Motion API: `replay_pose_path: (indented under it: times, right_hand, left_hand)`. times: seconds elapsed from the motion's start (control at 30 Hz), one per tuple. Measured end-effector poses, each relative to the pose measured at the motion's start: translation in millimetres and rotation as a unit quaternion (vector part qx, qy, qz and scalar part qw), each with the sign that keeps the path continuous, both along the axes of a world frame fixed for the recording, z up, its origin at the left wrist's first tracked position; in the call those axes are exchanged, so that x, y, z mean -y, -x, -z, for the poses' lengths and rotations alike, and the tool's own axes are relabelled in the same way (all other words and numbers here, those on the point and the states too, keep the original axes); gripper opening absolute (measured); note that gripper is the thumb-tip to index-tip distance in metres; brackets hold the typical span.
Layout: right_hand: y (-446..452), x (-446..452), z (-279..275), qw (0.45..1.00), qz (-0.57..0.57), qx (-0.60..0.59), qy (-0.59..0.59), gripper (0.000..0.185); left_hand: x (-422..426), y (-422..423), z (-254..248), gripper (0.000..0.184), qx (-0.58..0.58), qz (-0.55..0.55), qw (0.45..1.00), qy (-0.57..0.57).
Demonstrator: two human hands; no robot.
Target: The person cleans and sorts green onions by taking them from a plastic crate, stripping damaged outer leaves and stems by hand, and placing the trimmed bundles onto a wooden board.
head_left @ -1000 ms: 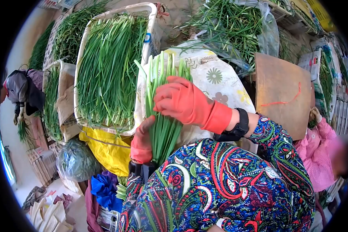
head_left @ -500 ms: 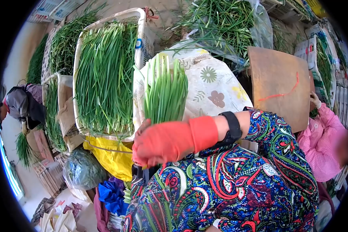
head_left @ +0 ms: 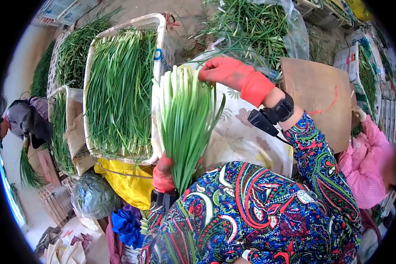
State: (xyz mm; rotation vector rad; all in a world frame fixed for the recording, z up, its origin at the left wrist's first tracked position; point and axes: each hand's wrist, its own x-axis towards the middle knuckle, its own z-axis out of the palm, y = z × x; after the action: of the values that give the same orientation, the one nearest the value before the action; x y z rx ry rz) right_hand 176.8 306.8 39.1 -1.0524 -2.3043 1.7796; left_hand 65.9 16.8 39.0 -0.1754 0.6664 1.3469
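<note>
A bunch of garlic chives (head_left: 182, 119) stands in front of me, pale stem ends up and green leaves hanging down. My left hand (head_left: 163, 174), in a red glove, is wrapped round its lower leafy part; some fingers are hidden behind the leaves. At the upper right side of the bunch, my right hand (head_left: 229, 75), also red-gloved, has its fingertips pinched against the pale stem ends. A few leaves splay out to the right beneath it. Behind the bunch lies a white flowered cloth (head_left: 233, 145).
A white crate (head_left: 152, 152) packed with chives stands to the left, above a yellow sheet (head_left: 123, 182). Loose greens (head_left: 251, 31) lie ahead near a brown board (head_left: 312, 101). One co-worker (head_left: 365, 163) sits at right; another (head_left: 28, 119) is at left with chives.
My right hand has moved from low across the bunch, beside my left hand, up to the pale stem ends. More of the bunch and my left hand now show.
</note>
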Motion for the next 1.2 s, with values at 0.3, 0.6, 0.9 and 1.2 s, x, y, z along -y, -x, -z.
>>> replay_pose_path:
  times: [0.3,0.6,0.9,1.2]
  right_hand:
    - [-7,2,-14,0.948,-0.055,-0.155,-0.272,0.011]
    - [-20,-24,-15,0.945,0.083,-0.221,-0.225,0.013]
    - [-14,-3,-24,0.971,-0.053,-0.083,0.217,0.024]
    - [-18,-2,-24,0.987,-0.064,-0.1,0.108,0.013]
  left_hand:
    - [-15,2,-18,0.058,-0.161,0.077,0.984,0.018]
    - [-13,1,-15,0.046,-0.226,0.057,0.971,0.053]
    - [-12,0,-13,0.057,-0.197,0.05,0.978,0.04]
    - [-7,-2,-7,0.067,-0.171,0.076,0.982,0.023]
